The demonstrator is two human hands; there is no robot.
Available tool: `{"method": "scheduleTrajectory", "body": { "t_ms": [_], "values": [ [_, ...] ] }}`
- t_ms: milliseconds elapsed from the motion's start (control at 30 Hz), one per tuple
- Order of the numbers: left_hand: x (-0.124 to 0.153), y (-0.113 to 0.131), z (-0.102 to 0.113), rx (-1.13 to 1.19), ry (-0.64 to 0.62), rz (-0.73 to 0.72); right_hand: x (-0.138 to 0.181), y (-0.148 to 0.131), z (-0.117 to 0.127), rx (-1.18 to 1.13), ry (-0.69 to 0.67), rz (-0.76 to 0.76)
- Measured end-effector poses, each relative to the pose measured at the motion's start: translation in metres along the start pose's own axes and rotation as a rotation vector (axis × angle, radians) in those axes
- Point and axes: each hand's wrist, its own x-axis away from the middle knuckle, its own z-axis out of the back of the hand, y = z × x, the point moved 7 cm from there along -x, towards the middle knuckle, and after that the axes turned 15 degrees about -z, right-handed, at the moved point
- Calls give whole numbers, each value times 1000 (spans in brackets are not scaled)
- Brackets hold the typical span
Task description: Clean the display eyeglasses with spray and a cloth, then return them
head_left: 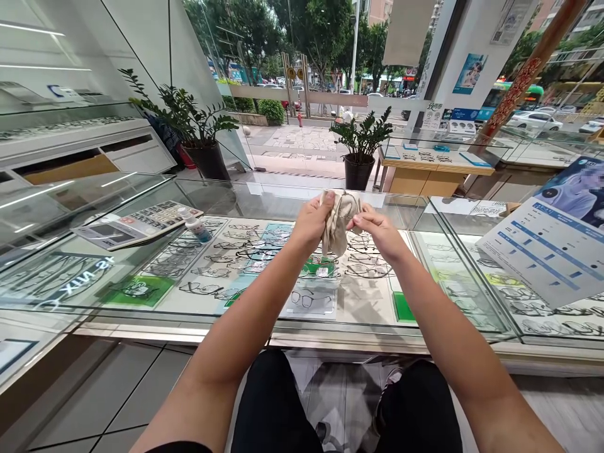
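Note:
A crumpled beige cloth (336, 223) is held up above the glass counter by my left hand (311, 220), its thumb pressed on the upper part. My right hand (375, 229) is closed in a pinch at the cloth's right side. Between the hands, the thin dark rim of a pair of glasses (352, 196) shows at the cloth's top edge; the cloth and fingers hide most of it. Beneath both hands, rows of eyeglasses (307, 299) lie inside the glass display counter (264, 328).
On the counter's left stand a small spray bottle (195, 226) and a large calculator (141, 221). A printed leaflet (547, 251) stands at the right. Beyond the counter are two potted plants (359, 148) and a glass front. My knees are close below the counter's edge.

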Motion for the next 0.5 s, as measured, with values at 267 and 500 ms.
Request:
{"method": "scheduleTrajectory", "body": {
  "t_ms": [267, 500],
  "values": [
    [0, 5, -2, 8, -6, 13, -1, 7, 2, -22, 34, -8],
    [1, 6, -5, -2, -59, 4, -2, 8, 1, -157, 20, -26]
  ]
}}
